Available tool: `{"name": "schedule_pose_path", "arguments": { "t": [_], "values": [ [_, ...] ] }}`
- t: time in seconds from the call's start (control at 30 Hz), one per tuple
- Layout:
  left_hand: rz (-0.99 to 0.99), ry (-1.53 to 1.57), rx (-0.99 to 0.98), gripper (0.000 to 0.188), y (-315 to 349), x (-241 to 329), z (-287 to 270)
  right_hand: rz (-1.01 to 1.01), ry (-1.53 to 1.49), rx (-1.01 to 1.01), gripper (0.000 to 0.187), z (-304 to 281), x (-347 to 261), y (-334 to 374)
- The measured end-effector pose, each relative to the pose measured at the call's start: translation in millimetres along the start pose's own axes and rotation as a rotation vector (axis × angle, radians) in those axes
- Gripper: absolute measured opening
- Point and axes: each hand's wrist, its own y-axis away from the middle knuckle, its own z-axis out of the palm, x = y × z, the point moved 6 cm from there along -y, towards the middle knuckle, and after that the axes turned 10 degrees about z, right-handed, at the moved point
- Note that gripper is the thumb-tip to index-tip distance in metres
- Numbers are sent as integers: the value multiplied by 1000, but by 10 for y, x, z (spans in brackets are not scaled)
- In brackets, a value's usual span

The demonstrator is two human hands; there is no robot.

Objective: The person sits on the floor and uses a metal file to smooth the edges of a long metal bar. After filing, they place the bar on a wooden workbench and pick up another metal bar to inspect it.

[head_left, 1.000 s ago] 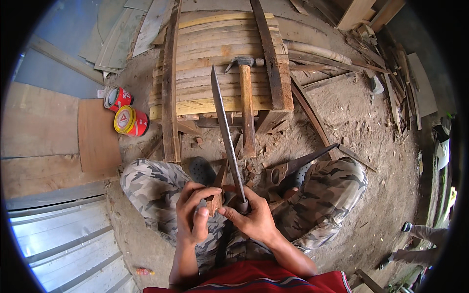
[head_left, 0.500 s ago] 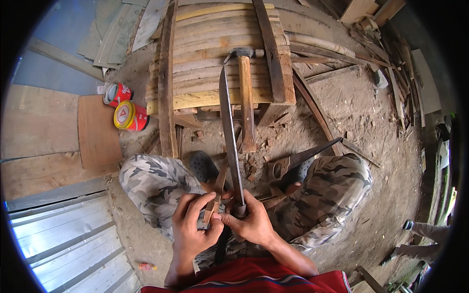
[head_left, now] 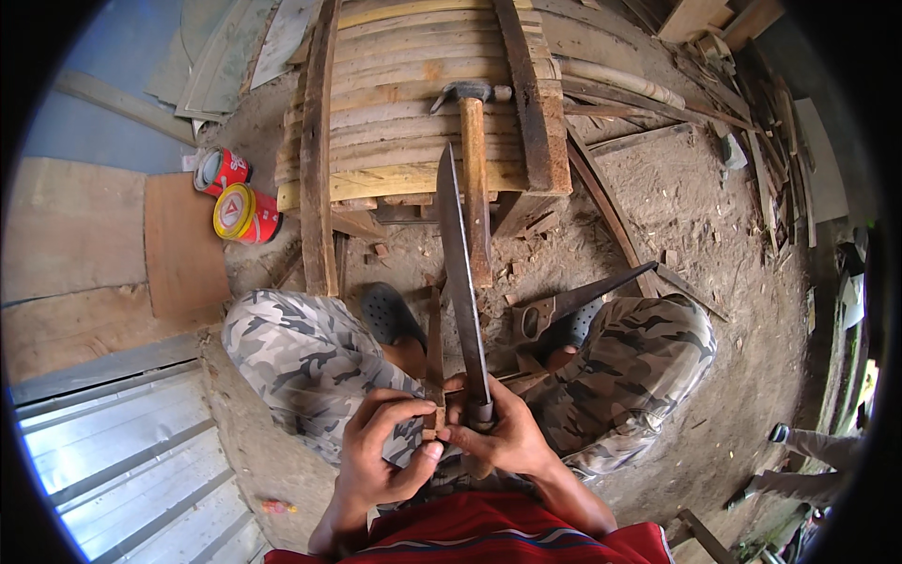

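the stick (head_left: 435, 355) lies at lower centre, long axis up the frame, its bottom end pinched in the left hand (head_left: 383, 449); the right hand (head_left: 507, 434), thumb near that end, grips the knife (head_left: 458, 254) (blade just right, nearly parallel).

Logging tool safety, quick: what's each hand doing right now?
Left hand: closed, fingers pinching the narrow wood strip.
Right hand: closed around the handle of the long-bladed knife.
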Motion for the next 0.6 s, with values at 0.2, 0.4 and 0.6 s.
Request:
{"name": "schedule_pose_path", "arguments": {
  "t": [0.2,0.4,0.6],
  "values": [
    [-84,161,-48,51,145,-67,192,41,-51,-38,56,-138,114,150],
    [43,119,-79,46,14,29,194,48,84,14,52,-181,61,220],
    [107,202,-5,35,-91,-36,164,-161,383,166,48,-60,-181,257]
  ]
}}
